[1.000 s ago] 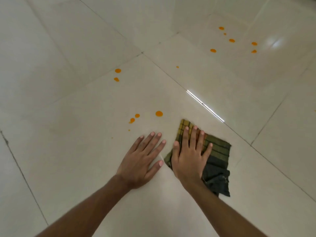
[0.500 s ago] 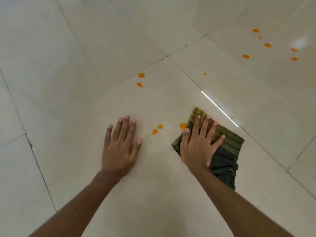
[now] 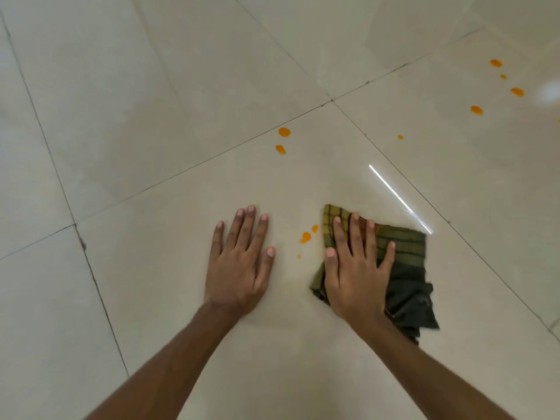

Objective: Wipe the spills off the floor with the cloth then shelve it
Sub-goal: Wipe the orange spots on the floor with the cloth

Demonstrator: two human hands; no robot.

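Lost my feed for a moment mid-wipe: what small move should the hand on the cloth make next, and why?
Probably slide the cloth a little to the left. The right hand lies flat on it, and the nearest orange drops sit on the tile just off its left edge, between it and the left hand, which rests flat on the bare floor. Further drops wait beyond.
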